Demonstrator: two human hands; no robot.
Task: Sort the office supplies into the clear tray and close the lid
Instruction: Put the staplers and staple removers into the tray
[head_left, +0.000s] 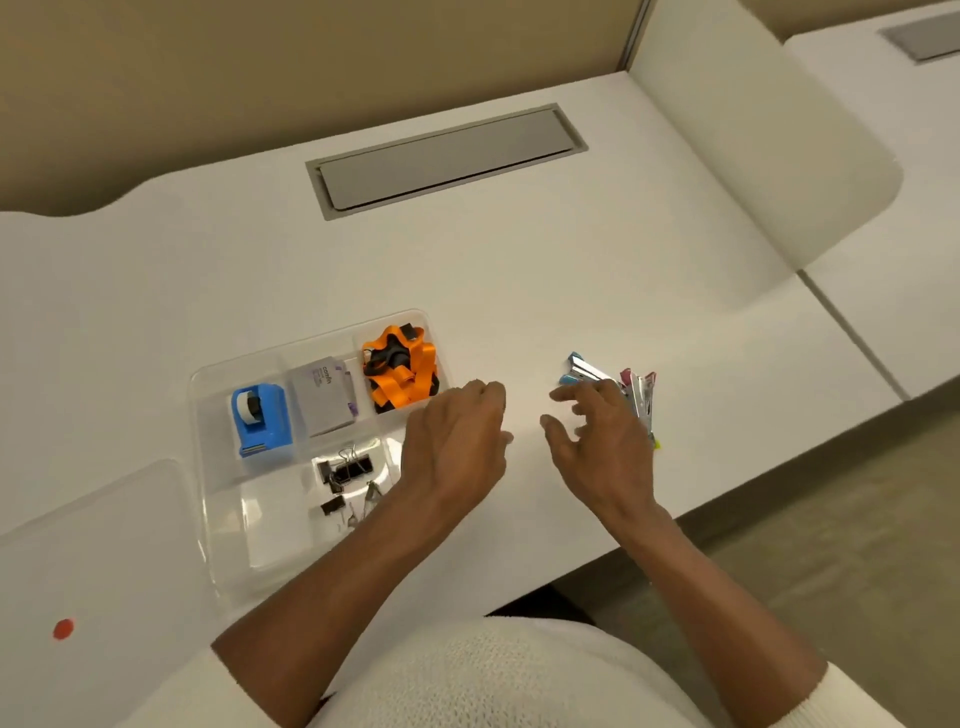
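Four tray compartments are filled: blue tape dispenser (260, 421), grey packet (322, 397), orange lanyard (401, 371), black binder clips (345, 470). Clear tray (205, 441) sits near the desk's (519, 260) front edge; its lid (93, 545) lies flat at the left.

Right hand (605, 441) — fingers spread, gripping nothing — hovers over a loose cluster of small staplers (618, 387), metal with coloured plastic ends, just right of the tray. Left hand (460, 439), loosely curled and empty, rests at the tray's right wall.

Judgement: gather the cluster between both palms, since slick pieces may scatter, then lower it into the free front compartment.
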